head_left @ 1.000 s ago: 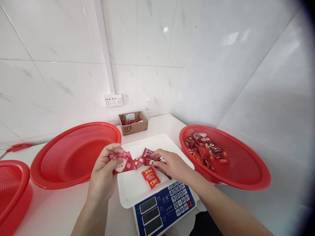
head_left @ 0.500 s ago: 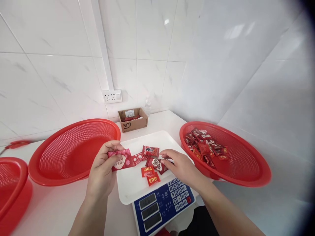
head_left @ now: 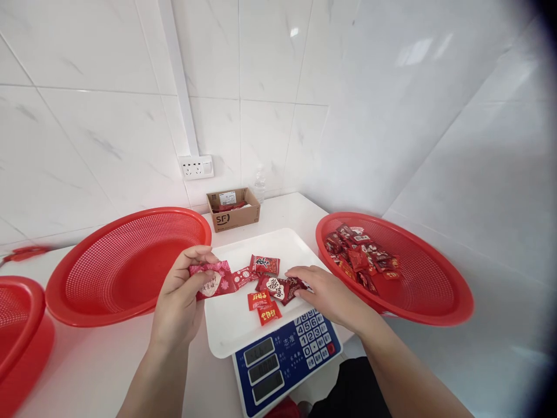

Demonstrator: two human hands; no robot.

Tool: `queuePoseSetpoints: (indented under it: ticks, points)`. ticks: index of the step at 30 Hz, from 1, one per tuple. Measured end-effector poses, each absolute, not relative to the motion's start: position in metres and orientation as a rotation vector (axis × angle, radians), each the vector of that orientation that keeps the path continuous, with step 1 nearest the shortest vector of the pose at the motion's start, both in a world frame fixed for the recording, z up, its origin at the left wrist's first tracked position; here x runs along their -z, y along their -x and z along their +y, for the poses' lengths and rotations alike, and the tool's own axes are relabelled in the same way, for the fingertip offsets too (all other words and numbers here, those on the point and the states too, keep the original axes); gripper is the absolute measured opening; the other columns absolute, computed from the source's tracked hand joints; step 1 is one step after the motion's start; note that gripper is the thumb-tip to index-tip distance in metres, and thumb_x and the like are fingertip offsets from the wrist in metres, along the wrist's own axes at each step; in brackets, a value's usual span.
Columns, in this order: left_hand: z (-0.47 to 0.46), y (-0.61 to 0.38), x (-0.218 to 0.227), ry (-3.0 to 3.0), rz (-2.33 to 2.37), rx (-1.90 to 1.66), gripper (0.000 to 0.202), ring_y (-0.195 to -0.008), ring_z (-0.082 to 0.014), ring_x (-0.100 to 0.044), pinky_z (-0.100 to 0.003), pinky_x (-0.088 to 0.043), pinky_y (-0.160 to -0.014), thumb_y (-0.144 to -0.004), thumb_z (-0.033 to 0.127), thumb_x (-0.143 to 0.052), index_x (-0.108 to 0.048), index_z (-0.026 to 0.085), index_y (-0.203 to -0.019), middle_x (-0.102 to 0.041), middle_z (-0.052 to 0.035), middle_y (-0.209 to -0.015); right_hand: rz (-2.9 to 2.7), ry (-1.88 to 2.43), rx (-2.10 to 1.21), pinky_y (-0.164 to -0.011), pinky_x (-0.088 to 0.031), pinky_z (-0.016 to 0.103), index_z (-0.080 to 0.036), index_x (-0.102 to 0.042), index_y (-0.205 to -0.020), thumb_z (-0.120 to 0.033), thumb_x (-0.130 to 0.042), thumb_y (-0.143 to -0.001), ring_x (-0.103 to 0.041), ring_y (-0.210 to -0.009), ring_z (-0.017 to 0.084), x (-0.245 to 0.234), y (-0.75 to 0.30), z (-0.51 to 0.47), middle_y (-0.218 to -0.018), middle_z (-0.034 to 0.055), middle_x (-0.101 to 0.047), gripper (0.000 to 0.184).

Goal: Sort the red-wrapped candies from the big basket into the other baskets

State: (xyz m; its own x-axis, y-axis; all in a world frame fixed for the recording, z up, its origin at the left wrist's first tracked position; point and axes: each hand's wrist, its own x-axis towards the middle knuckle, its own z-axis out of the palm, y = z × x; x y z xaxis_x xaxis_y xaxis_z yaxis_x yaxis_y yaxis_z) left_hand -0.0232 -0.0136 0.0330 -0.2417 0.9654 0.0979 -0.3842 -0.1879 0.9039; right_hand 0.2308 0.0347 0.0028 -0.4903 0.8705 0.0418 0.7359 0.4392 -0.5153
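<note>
Two bare hands meet over the white weighing pan (head_left: 228,334) of an electronic scale (head_left: 289,357), which stands on a white worktop (head_left: 285,215). The left hand (head_left: 179,305) pinches a pink-and-red sweet packet (head_left: 214,281) between thumb and fingers above the left side of the pan. The right hand (head_left: 327,295) is held palm down with thumb and forefinger parted, beside a maroon sweet packet (head_left: 274,287) bearing a white patch with black characters; whether its fingertips touch the wrappers there cannot be made out. On the pan, a red packet with black lettering (head_left: 265,265) lies behind the maroon one, a spotted red packet (head_left: 243,278) to its left, and two scarlet packets with yellow characters (head_left: 270,313) in front. Right: red perforated basket (head_left: 435,284) containing a heap of wrapped sweets (head_left: 359,258). Left: large red perforated basket (head_left: 80,317), with part of another red basket (head_left: 39,351) at the frame edge. Rear: cardboard box (head_left: 237,219) marked "SF", just beside a clear plastic bottle (head_left: 260,181).
</note>
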Motion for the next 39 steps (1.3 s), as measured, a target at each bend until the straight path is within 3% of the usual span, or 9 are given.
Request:
queuePoseSetpoints:
  ticks: [8,15,22,25,39]
  points:
    - [-0.013,0.023,-0.035,-0.896,0.972,-1.631,0.021,-0.076,-0.0139,-0.056,-0.020,-0.051,-0.058,-0.069,0.016,-0.069,-0.064,0.023,-0.088,-0.058,-0.0010,-0.085,-2.450,1.257,-0.557,-0.095,-0.043,0.037,-0.024,-0.066,-0.106,-0.005,-0.041,-0.080,-0.054,-0.110,0.020,0.000,-0.231,0.037,-0.119,0.0036,-0.061,0.041]
    - [-0.013,0.023,-0.034,-0.899,0.970,-1.634,0.022,-0.077,-0.0146,-0.056,-0.021,-0.052,-0.058,-0.069,0.015,-0.069,-0.064,0.023,-0.089,-0.058,-0.0011,-0.085,-2.462,1.336,-0.509,-0.098,-0.040,0.039,-0.024,-0.067,-0.104,-0.003,-0.036,-0.082,-0.048,-0.119,0.022,0.006,-0.232,0.045,-0.129,0.0072,-0.053,0.044]
    - [-0.012,0.023,-0.034,-0.896,0.974,-1.636,0.022,-0.075,-0.0136,-0.056,-0.019,-0.050,-0.058,-0.069,0.016,-0.069,-0.064,0.024,-0.088,-0.059,-0.0004,-0.084,-2.364,1.211,-0.642,-0.090,-0.044,0.033,-0.024,-0.065,-0.103,-0.020,-0.045,-0.089,-0.056,-0.103,0.018,-0.007,-0.224,0.031,-0.110,0.0043,-0.061,0.025]
    - [-0.012,0.023,-0.033,-0.895,0.978,-1.645,0.022,-0.074,-0.0137,-0.056,-0.020,-0.050,-0.058,-0.068,0.016,-0.070,-0.064,0.023,-0.088,-0.059,-0.0008,-0.084,-2.422,1.157,-0.672,-0.089,-0.043,0.032,-0.027,-0.065,-0.103,-0.024,-0.052,-0.086,-0.055,-0.103,0.018,-0.008,-0.218,0.026,-0.111,0.0029,-0.060,0.021]
    - [-0.014,0.021,-0.035,-0.880,0.983,-1.655,0.024,-0.070,-0.0130,-0.057,-0.021,-0.050,-0.056,-0.067,0.014,-0.069,-0.064,0.022,-0.088,-0.059,-0.0005,-0.083,-2.465,1.238,-0.533,-0.089,-0.044,0.035,-0.024,-0.065,-0.108,-0.021,-0.048,-0.088,-0.055,-0.104,0.020,0.004,-0.204,0.033,-0.111,0.0065,-0.060,0.027]
